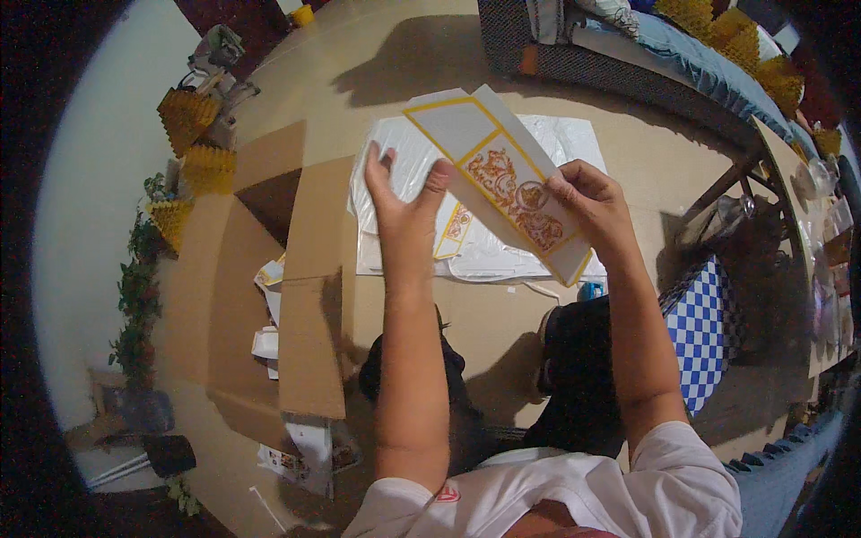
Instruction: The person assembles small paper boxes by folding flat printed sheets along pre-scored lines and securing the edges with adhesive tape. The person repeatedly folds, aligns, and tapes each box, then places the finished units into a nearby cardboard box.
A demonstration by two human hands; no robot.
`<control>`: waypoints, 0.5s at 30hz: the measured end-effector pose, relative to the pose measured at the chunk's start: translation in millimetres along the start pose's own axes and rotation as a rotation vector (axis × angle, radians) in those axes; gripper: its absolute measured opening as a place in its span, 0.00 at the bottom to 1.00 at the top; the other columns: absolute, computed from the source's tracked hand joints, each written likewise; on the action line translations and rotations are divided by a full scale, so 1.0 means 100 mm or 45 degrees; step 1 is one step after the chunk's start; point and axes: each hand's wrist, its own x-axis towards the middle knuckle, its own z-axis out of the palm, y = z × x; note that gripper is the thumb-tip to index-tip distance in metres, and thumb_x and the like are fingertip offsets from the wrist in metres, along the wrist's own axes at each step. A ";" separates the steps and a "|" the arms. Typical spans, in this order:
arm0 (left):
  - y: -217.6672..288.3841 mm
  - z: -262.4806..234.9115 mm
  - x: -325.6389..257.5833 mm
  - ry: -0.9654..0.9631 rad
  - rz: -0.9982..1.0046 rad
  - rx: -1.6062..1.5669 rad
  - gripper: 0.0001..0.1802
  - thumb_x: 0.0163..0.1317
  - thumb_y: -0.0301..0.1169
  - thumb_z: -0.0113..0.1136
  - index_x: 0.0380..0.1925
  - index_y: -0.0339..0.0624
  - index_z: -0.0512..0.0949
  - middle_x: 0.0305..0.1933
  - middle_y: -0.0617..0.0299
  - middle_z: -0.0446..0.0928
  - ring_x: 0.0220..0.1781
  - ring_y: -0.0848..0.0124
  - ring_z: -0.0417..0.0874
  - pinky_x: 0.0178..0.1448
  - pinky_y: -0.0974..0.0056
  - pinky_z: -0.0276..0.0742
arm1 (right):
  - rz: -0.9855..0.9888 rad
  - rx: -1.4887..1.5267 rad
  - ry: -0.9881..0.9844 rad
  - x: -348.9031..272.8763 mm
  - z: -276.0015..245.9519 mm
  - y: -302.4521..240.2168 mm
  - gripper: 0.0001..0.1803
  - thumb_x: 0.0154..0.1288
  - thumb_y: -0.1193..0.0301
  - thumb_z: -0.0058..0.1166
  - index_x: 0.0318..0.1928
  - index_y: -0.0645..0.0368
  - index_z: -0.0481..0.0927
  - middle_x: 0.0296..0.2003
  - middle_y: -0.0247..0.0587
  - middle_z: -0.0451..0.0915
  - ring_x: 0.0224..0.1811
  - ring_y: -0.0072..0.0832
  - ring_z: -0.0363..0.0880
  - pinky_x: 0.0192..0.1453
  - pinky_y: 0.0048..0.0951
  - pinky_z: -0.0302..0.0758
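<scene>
Both hands are raised over the floor and clamped on a flat, unfolded white carton blank edged in yellow lines and printed with an orange ornamental pattern. The left hand grips the blank's lower left edge, thumb pressed on the face and the other fingers stretched upward behind it. The right hand pinches the blank's right side, its fingertips curled onto the printed panel next to a round emblem. The blank is held tilted, one end pointing toward the far side of the floor and the other slanting down toward the person's right knee. Directly beneath it on the floor lies a sheet of clear plastic wrap with more white and yellow blanks lying on it. To the person's left an open brown cardboard box stands with its flaps spread, with white card pieces showing inside. Stacks of yellow folded cartons sit near the far left wall, beside a trailing green garland. At the far right edge of the floor stands a woven sofa with a blue cushion carrying more yellow cartons. A blue and white checked cloth lies by the person's right leg.
</scene>
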 end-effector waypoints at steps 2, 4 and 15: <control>0.00 0.14 -0.09 -0.013 -0.112 -0.114 0.52 0.54 0.45 0.72 0.68 0.34 0.49 0.68 0.43 0.59 0.68 0.56 0.63 0.70 0.55 0.58 | 0.075 0.070 -0.084 -0.02 0.05 0.00 0.10 0.66 0.67 0.59 0.38 0.61 0.79 0.32 0.31 0.80 0.35 0.16 0.76 0.43 0.21 0.72; 0.06 0.22 -0.16 -0.133 -0.234 -0.313 0.47 0.55 0.42 0.71 0.66 0.34 0.53 0.63 0.48 0.65 0.63 0.60 0.68 0.66 0.58 0.64 | 0.094 0.125 -0.107 -0.05 0.14 0.05 0.11 0.65 0.64 0.60 0.38 0.60 0.79 0.32 0.31 0.80 0.37 0.16 0.75 0.45 0.20 0.71; 0.21 0.32 -0.29 -0.600 -0.452 -0.125 0.22 0.58 0.34 0.69 0.48 0.37 0.72 0.43 0.61 0.79 0.43 0.74 0.78 0.48 0.67 0.75 | 0.168 0.417 0.033 -0.03 0.28 0.02 0.12 0.71 0.58 0.50 0.40 0.53 0.76 0.30 0.21 0.71 0.32 0.12 0.65 0.36 0.17 0.63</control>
